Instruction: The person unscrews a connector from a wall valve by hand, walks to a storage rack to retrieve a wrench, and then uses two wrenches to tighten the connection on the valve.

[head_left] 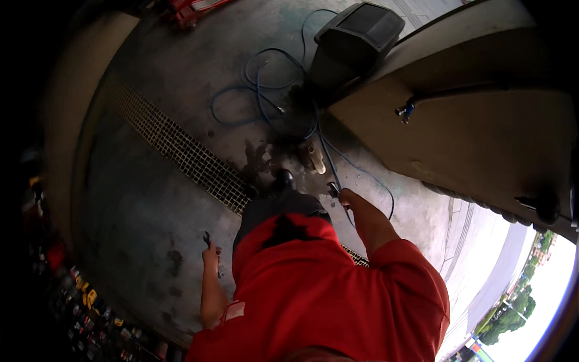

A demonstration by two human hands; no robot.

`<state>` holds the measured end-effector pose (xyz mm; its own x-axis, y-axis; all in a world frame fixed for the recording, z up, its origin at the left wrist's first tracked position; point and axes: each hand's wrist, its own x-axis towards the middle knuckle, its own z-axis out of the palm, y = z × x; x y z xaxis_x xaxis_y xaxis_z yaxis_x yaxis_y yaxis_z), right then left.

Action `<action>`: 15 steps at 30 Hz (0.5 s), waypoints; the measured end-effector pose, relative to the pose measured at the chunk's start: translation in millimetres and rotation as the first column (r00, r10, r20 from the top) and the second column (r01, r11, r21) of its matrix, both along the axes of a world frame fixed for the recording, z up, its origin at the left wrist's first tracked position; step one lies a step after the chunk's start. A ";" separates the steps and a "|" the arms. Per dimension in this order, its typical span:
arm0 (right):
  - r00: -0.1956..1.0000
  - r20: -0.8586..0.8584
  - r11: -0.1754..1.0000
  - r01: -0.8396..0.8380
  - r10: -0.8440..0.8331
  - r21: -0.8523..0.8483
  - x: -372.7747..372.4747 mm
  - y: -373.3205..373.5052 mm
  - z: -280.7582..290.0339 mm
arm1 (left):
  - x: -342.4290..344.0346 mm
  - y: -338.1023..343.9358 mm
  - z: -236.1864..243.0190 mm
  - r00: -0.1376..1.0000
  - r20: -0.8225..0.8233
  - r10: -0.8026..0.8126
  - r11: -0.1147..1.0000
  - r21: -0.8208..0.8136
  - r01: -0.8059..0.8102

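Observation:
Down at my left side, my left hand [211, 256] is closed around a wrench [207, 238]. Its dark jaw sticks out above the fingers, and a bit of shiny metal shows below them. On the other side, my right hand [348, 197] grips a second wrench [333, 189] with a dark, wide head, probably adjustable. The fist hides most of its handle. Both hands are apart from the floor and from other objects. In this view a blue hose [324, 145] runs along the floor just beyond my right hand.
A metal drain grating [181, 148] crosses the concrete floor. A pale cylindrical object [316, 158] lies ahead of my shoe [285, 179]. Beyond stands a black bin [356, 42]; a tap [406, 111] juts from the right wall. Red equipment [196, 9] sits at the far end.

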<state>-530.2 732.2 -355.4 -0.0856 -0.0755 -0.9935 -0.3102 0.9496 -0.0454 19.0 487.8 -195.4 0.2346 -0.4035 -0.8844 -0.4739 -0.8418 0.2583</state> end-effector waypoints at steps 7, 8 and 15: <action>0.987 -0.145 0.988 0.046 -0.068 -0.146 -16.4 -122.5 29.0 | 29.3 2.3 -9.2 0.979 0.003 0.205 0.979 0.025 -0.205; 0.988 -0.147 0.993 0.035 -0.051 -0.110 -14.5 -142.5 34.8 | 34.2 1.6 -13.1 0.974 -0.022 0.225 0.974 0.030 -0.224; 0.973 -0.037 0.966 -0.221 0.228 0.134 2.9 -244.7 24.1 | 94.7 -53.6 -47.5 0.984 -0.110 0.139 0.984 0.126 -0.125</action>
